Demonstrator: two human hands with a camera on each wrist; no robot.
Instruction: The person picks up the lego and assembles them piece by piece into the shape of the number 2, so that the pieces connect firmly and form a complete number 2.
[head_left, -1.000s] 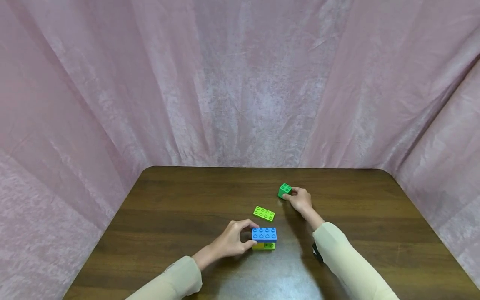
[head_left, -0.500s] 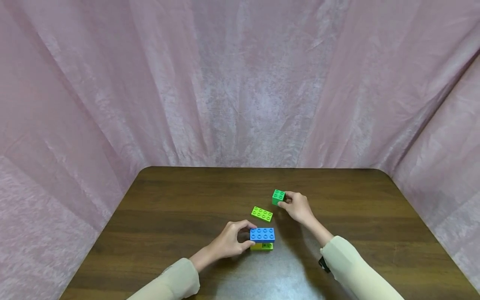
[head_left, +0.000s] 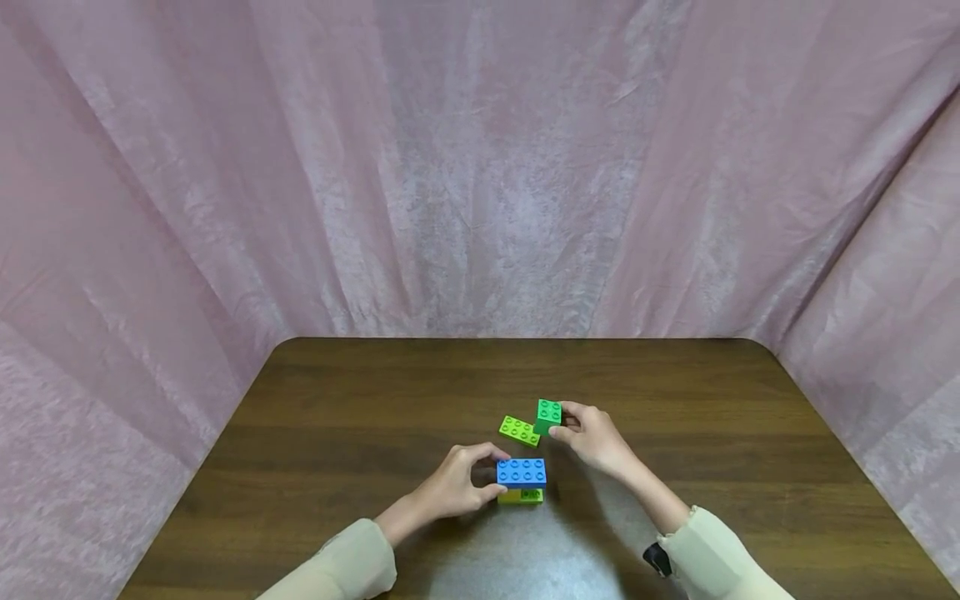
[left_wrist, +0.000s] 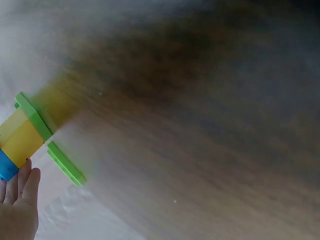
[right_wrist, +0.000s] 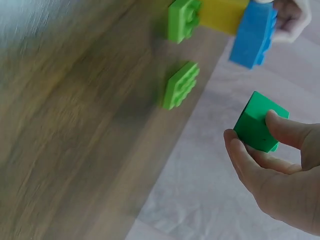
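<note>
Left hand (head_left: 459, 483) pinches the blue brick (head_left: 522, 473); beyond it, right hand (head_left: 594, 439) grips the green block (head_left: 548, 415), the step apparently being stacking, which next calls for careful alignment.

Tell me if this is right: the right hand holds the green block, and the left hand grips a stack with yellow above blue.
The order is wrong: the blue block is on top of the yellow block, as the right wrist view shows. The right hand does hold the green block, and the left hand grips the stack.
</note>
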